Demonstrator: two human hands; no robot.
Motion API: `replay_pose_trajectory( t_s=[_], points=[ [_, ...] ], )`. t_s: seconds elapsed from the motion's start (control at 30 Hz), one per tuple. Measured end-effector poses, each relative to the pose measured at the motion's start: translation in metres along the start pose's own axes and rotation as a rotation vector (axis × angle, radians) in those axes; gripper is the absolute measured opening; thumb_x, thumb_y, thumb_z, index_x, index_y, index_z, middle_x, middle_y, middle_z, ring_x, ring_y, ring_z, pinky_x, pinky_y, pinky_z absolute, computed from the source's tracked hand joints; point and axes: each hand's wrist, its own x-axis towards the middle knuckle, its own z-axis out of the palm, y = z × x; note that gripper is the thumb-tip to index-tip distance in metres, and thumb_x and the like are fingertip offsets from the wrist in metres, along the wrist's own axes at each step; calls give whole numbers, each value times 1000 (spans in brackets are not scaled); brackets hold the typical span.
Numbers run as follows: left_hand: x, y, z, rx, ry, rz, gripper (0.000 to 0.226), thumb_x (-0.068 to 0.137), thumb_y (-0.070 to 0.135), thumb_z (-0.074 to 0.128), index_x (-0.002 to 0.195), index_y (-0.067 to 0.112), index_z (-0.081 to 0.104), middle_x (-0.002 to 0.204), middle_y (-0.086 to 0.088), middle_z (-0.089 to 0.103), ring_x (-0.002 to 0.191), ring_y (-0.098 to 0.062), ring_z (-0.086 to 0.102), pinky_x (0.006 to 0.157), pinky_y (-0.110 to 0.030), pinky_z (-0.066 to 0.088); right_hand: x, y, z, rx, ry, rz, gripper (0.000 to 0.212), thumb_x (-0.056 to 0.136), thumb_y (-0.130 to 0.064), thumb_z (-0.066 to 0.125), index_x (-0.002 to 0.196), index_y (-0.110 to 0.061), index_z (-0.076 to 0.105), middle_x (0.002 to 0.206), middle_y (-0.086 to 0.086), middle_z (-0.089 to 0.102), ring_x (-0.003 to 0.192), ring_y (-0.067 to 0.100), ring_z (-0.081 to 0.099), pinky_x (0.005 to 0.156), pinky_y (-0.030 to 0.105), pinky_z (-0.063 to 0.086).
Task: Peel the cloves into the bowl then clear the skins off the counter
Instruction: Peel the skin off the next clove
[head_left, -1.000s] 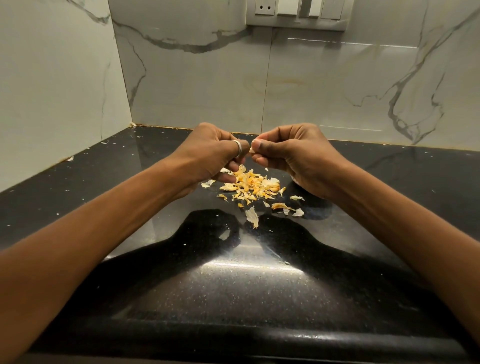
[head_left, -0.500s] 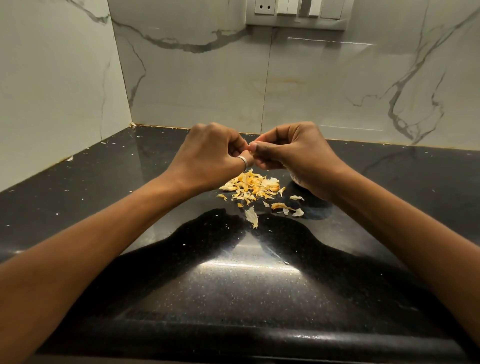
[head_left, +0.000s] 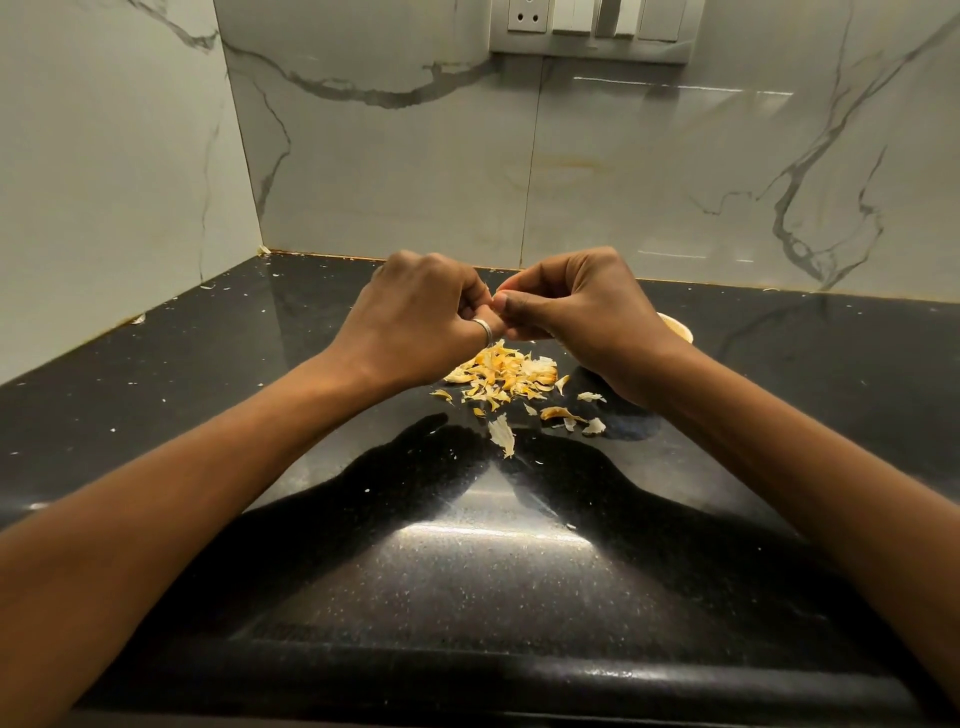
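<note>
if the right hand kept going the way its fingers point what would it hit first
The left hand: the right hand points its fingers straight at it, both apparently pinching one clove above the skins.

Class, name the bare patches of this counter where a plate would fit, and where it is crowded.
Free: counter between the left forearm and the left wall, only flecks; the right stretch beyond the bowl; the front strip between the forearms. Crowded: the middle, where the left hand and right hand pinch a clove over the skins.
</note>
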Motion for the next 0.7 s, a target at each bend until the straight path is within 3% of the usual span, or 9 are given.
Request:
replay_pose_trajectory(
  t_s=[0.1, 0.2, 0.3, 0.57, 0.7],
  points=[
    [0, 3, -2, -78, -34, -102, 18, 87, 30, 70, 82, 13, 76, 61, 9, 63, 52, -5, 60, 55, -25, 53, -2, -2, 0, -15, -4, -24, 11, 88, -9, 72, 97, -3, 74, 87, 14, 75, 77, 22, 74, 70, 24, 60],
    [1, 6, -6, -337, -120, -308, 14, 91, 20, 71, 84, 8, 73, 69, -6, 70, 59, -18, 71, 57, -34, 62, -1, -2, -1, -16, -7, -36, 14, 89, -8, 71, 100, -1, 74, 88, 14, 76, 79, 22, 75, 74, 26, 60],
    [1, 9, -12, -622, -187, -492, 18, 94, 18, 66, 86, 3, 70, 80, -16, 68, 63, -16, 68, 55, -28, 59, -1, -4, -2, 4, -11, -42, 14, 89, -7, 70, 101, -1, 73, 90, 13, 76, 81, 22, 75, 76, 27, 61],
    [5, 12, -17, -1131, -186, -851, 18, 100, 16, 57, 96, 1, 66, 67, -2, 65, 55, -8, 62, 53, -24, 58, -2, -7, -7, 113, -26, -57, 11, 90, -2, 68, 100, -3, 71, 93, 13, 75, 85, 22, 75, 81, 28, 60],
    [6, 11, -16, -1057, -199, -813, 17, 97, 13, 60, 99, 0, 70, 67, -1, 64, 57, -8, 62, 54, -24, 58, -1, -6, -13, 148, -23, -34, 11, 92, -1, 65, 102, -2, 69, 95, 15, 74, 85, 21, 73, 83, 29, 60]
  ],
)
